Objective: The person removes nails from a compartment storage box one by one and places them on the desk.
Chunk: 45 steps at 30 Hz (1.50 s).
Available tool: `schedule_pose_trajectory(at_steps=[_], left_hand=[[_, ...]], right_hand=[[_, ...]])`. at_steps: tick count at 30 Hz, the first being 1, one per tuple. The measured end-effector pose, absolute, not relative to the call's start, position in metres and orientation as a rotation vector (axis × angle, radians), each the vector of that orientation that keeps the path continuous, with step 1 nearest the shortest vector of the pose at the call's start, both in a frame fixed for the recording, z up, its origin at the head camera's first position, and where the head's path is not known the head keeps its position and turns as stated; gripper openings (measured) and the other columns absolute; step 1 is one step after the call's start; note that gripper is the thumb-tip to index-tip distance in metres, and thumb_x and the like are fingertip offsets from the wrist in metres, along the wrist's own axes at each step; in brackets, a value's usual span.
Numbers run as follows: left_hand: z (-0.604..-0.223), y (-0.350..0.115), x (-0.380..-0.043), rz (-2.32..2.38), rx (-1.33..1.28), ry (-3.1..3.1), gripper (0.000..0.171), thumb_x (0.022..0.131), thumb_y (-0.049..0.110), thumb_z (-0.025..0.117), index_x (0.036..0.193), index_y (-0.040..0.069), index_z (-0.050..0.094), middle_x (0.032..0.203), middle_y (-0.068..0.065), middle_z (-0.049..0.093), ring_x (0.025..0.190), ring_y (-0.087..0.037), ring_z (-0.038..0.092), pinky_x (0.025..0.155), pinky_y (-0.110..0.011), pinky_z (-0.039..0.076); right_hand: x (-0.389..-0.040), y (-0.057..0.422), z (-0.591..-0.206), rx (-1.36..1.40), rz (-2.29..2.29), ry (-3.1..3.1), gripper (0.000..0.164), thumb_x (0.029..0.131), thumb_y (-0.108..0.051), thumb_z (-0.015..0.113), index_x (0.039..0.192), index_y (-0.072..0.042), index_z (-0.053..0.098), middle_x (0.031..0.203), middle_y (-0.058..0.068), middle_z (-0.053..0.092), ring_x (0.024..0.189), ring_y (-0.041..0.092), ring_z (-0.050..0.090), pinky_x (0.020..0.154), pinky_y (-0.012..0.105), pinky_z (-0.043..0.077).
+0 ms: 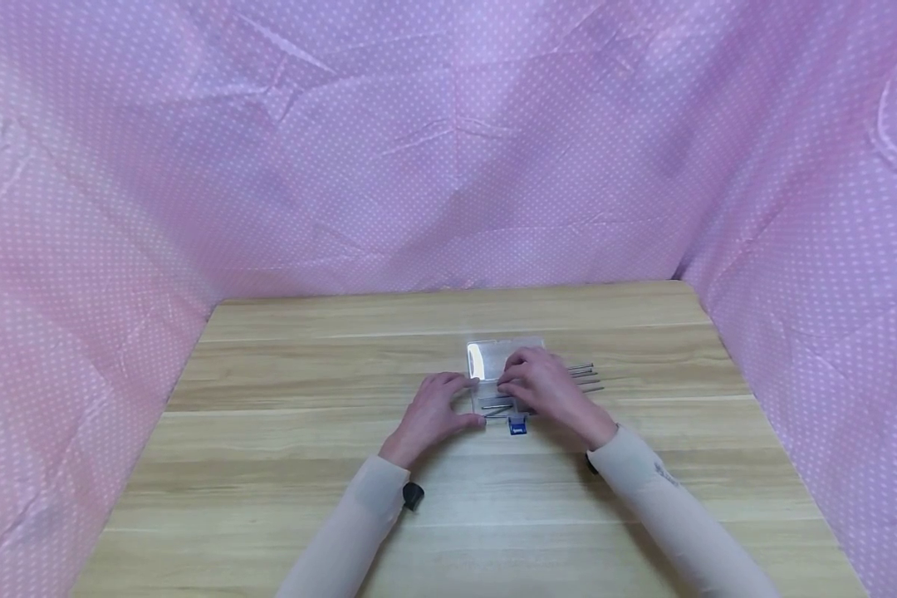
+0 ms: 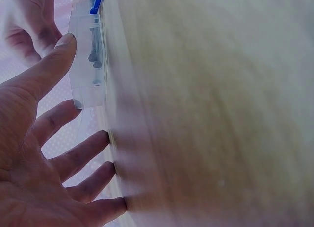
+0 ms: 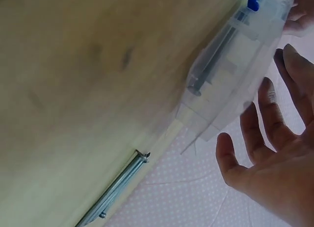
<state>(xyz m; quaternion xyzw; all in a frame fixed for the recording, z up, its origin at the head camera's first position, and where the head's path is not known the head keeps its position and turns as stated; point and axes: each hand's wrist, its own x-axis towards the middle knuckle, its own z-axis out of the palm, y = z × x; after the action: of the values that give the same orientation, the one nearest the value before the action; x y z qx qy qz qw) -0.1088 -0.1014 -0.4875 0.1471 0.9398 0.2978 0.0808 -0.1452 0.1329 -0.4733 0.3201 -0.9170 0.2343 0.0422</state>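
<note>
A clear plastic box (image 3: pixel 240 65) with a blue latch (image 1: pixel 517 425) sits on the table, its transparent lid (image 1: pixel 493 357) folded back. Several nails (image 1: pixel 497 409) lie inside it. At the left end, my left hand (image 1: pixel 433 413) holds the box between thumb and index finger, the other fingertips down by the tabletop. My right hand (image 1: pixel 544 387) is over the box with bent fingers, thumb and index close together; whether anything is between them is hidden. Loose nails (image 3: pixel 113 192) lie in a bundle to the right of the box, partly behind the right hand in the head view.
The wood-grain table (image 1: pixel 284 465) is bounded at the back and sides by pink dotted cloth (image 1: pixel 448 166). A dark band piece (image 1: pixel 414 496) sits at the left wrist, below the pale sleeve (image 1: pixel 351 523).
</note>
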Motion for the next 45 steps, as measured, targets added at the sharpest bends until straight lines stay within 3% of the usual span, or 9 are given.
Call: schedule_pose_trajectory(at_steps=[19, 24, 35, 45], left_hand=[[-0.489, -0.104, -0.109, 0.892, 0.445, 2.811, 0.069, 0.083, 0.045, 0.086, 0.142, 0.019, 0.063, 0.148, -0.010, 0.055, 0.140, -0.033, 0.044, 0.117, -0.051, 0.039], [-0.489, -0.104, -0.110, 0.900, 0.444, 2.809, 0.069, 0.083, 0.046, 0.086, 0.142, 0.019, 0.063, 0.147, -0.010, 0.056, 0.140, -0.032, 0.044, 0.117, -0.050, 0.039], [-0.491, -0.103, -0.112, 0.882, 0.468, 2.815, 0.069, 0.083, 0.045, 0.086, 0.143, 0.019, 0.063, 0.148, -0.010, 0.055, 0.140, -0.033, 0.044, 0.117, -0.049, 0.038], [-0.491, -0.104, -0.112, 0.864, 0.460, 2.807, 0.069, 0.083, 0.046, 0.085, 0.143, 0.020, 0.062, 0.148, -0.009, 0.055, 0.141, -0.032, 0.043, 0.117, -0.049, 0.038]], right_hand=[[-0.164, 0.125, -0.474, 1.172, 0.551, -2.874, 0.011, 0.084, -0.023, 0.086, 0.094, -0.019, 0.083, 0.106, 0.002, 0.066, 0.102, 0.025, 0.057, 0.089, 0.045, 0.050], [-0.171, 0.126, -0.474, 1.266, 0.525, -2.882, 0.012, 0.084, -0.020, 0.086, 0.096, -0.020, 0.083, 0.110, 0.003, 0.065, 0.106, 0.025, 0.055, 0.094, 0.045, 0.050], [-0.181, 0.126, -0.475, 1.385, 0.410, -2.901, 0.011, 0.088, -0.023, 0.083, 0.098, -0.026, 0.083, 0.113, -0.002, 0.063, 0.109, 0.020, 0.054, 0.092, 0.040, 0.049], [-0.181, 0.125, -0.474, 1.454, 0.377, -2.838, 0.014, 0.090, -0.021, 0.081, 0.104, -0.022, 0.083, 0.112, 0.000, 0.064, 0.109, 0.021, 0.055, 0.092, 0.040, 0.049]])
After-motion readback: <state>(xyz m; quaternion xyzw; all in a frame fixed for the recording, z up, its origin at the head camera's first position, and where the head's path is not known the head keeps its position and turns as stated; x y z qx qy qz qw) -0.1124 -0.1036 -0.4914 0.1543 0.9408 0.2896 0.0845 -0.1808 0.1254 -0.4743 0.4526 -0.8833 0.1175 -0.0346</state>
